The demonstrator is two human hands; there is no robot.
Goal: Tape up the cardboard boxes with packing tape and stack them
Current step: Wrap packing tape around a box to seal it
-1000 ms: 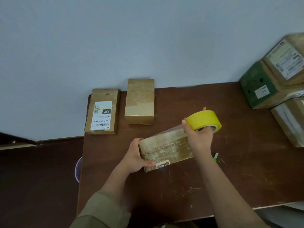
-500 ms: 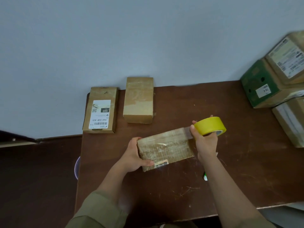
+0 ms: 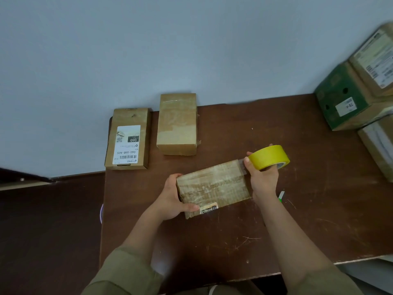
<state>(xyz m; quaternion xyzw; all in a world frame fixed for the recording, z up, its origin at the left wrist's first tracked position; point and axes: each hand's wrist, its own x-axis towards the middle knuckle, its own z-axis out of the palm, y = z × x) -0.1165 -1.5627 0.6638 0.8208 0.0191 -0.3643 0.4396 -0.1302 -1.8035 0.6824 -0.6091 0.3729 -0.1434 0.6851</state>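
The step in hand looked to be the taping of one box, not yet the stacking. A cardboard box (image 3: 213, 187), its top glossy with clear tape, lay near the middle of the brown table (image 3: 319, 209), somewhat toward the front edge and turned a little askew to it. The left hand (image 3: 170, 201) grasped the box's left end, the thumb curled along the near side and the fingers round the far side, which steadied it. The right hand (image 3: 263, 179) gripped a yellow roll of packing tape (image 3: 269, 156) just past the box's right end, fingers through the core as far as could be told, and a short clear strip ran from the roll down to the box's right top edge. Two more boxes stood at the table's back left: a labelled box (image 3: 128, 138) at the back left corner and a plain box (image 3: 177, 124) beside it against the wall, apart from one another and unstacked. A pile of larger boxes (image 3: 348, 103) filled the back right corner. The next move probably called for wrapping the strip down over the right end, pressing it flat and severing it; no cutter was clearly visible, so tearing might be needed, with the left hand holding firm against the pull.
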